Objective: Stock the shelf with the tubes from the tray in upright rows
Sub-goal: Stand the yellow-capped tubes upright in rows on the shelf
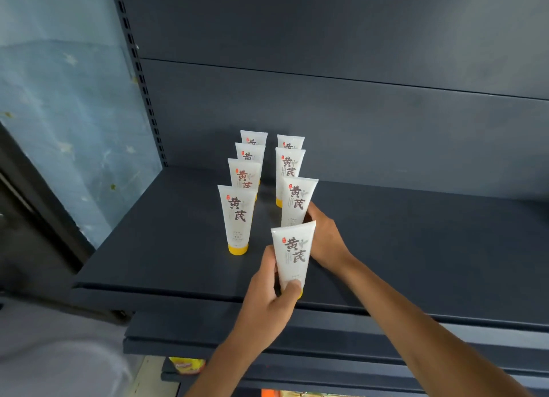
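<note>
Gripping with the left hand [271, 289] a white, yellow-capped front tube [292, 255], upright and cap-down near the shelf [178, 248] edge; holding with the right hand [325, 237] the tube behind [298, 202].

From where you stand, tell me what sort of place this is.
Likely a shop aisle being stocked: a dark metal shelf with a slotted post at its side, the same tube stood in two rows, and bright packets on the level below.
</note>
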